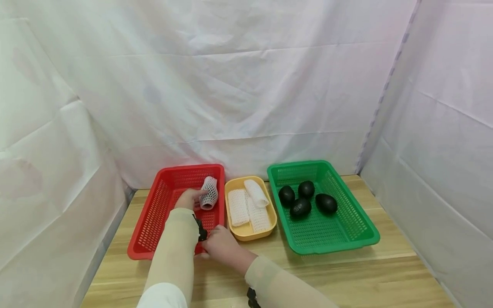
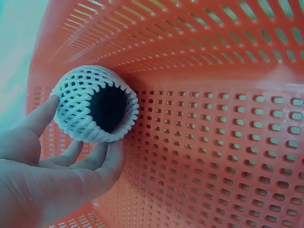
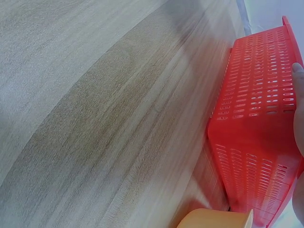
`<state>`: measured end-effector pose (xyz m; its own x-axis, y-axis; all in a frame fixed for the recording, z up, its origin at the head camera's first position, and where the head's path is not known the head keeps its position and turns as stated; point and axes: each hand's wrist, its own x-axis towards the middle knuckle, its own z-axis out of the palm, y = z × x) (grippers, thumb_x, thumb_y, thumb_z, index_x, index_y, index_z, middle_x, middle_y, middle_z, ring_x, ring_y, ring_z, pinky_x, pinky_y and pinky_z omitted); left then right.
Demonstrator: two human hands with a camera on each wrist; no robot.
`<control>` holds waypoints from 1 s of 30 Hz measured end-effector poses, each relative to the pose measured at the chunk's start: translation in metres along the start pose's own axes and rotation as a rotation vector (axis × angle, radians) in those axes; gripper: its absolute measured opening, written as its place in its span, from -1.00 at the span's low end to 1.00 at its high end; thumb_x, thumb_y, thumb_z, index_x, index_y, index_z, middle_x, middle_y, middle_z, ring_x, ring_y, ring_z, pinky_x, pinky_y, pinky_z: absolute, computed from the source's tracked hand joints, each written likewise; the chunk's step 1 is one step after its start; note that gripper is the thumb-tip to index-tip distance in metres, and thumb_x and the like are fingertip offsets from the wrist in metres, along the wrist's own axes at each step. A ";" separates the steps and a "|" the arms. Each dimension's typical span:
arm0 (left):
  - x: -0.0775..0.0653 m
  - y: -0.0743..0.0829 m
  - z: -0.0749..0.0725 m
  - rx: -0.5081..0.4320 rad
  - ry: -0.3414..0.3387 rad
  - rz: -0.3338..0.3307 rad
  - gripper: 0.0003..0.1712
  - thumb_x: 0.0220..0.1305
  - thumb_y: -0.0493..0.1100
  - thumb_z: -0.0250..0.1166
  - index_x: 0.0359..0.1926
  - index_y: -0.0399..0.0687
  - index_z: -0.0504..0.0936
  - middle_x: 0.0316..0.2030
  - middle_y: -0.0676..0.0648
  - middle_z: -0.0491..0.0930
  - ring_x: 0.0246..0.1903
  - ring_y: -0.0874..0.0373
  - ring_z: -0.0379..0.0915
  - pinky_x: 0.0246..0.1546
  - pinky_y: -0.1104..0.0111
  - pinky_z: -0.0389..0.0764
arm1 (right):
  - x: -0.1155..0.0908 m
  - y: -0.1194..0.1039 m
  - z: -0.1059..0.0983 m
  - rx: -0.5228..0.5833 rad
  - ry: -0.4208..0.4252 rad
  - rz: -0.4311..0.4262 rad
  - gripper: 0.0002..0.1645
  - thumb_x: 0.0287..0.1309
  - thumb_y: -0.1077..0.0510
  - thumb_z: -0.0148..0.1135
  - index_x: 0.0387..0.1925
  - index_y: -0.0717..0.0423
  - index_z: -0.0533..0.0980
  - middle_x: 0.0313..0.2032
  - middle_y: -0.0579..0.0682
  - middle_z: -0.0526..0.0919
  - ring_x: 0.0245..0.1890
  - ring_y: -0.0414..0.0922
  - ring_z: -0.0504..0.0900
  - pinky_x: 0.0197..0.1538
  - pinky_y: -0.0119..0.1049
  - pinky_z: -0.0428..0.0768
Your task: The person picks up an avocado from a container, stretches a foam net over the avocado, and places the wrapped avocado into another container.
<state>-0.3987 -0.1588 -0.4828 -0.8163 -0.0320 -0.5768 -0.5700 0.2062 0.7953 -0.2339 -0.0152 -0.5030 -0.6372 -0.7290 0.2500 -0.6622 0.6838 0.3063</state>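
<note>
My left hand (image 1: 187, 199) reaches into the red basket (image 1: 143, 233) and holds a dark avocado (image 2: 108, 109) sleeved in a white foam net (image 2: 78, 102). In the left wrist view the thumb lies on one side of the net and the fingers on the other; the avocado's dark end shows through the net's open mouth. At the red basket's near right corner, my right hand (image 1: 223, 246) grips the rim, with part of the fingers hidden. Only a bit of that hand (image 3: 299, 109) appears at the edge of the right wrist view.
Right of the red basket stands a yellow tray (image 1: 250, 236) with several white foam nets (image 1: 239, 207) in it. A green basket (image 1: 327, 246) farther right holds several bare dark avocados (image 1: 300, 208). All stand on a wooden table (image 1: 346, 278) with white cloth (image 1: 246, 85) behind.
</note>
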 end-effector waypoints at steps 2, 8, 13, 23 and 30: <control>-0.004 0.001 0.000 -0.010 -0.002 0.015 -0.25 0.32 -0.02 0.28 0.35 -0.36 0.25 0.26 -0.37 0.34 0.22 -0.19 0.32 0.23 0.06 0.37 | 0.000 0.001 -0.001 -0.003 0.006 0.001 -0.59 0.17 -0.40 0.14 -0.62 -0.36 0.61 -0.73 -0.35 0.52 -0.55 -0.32 0.46 -0.26 -0.41 0.30; -0.006 0.000 -0.001 0.009 0.009 0.038 -0.26 0.34 -0.02 0.24 0.36 -0.36 0.25 0.28 -0.39 0.30 0.22 -0.21 0.30 0.22 0.06 0.38 | 0.001 0.001 -0.002 -0.019 0.006 0.003 -0.56 0.16 -0.44 0.11 -0.62 -0.36 0.60 -0.74 -0.35 0.51 -0.55 -0.33 0.46 -0.28 -0.42 0.29; 0.003 -0.004 -0.003 0.058 0.033 0.028 -0.24 0.33 0.00 0.24 0.36 -0.37 0.23 0.25 -0.41 0.30 0.19 -0.25 0.31 0.18 0.04 0.41 | 0.001 -0.002 0.001 -0.002 -0.017 -0.001 -0.58 0.20 -0.43 0.07 -0.53 -0.39 0.65 -0.70 -0.35 0.55 -0.53 -0.32 0.46 -0.26 -0.41 0.30; 0.011 0.000 0.001 0.055 0.055 0.013 -0.30 0.37 -0.06 0.21 0.36 -0.38 0.24 0.26 -0.40 0.28 0.18 -0.23 0.32 0.18 0.09 0.43 | 0.001 -0.003 0.003 0.022 -0.019 0.007 -0.57 0.20 -0.42 0.09 -0.54 -0.36 0.66 -0.70 -0.35 0.55 -0.54 -0.31 0.45 -0.24 -0.41 0.31; 0.014 -0.001 -0.002 0.038 0.020 0.028 -0.31 0.38 -0.09 0.19 0.37 -0.38 0.21 0.26 -0.41 0.27 0.19 -0.23 0.31 0.19 0.06 0.41 | 0.000 -0.003 0.001 0.015 0.020 0.007 -0.56 0.17 -0.43 0.11 -0.59 -0.34 0.64 -0.73 -0.34 0.52 -0.57 -0.31 0.43 -0.26 -0.41 0.30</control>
<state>-0.4097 -0.1611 -0.4914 -0.8338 -0.0448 -0.5502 -0.5431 0.2446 0.8032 -0.2323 -0.0167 -0.5048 -0.6340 -0.7244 0.2707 -0.6637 0.6893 0.2904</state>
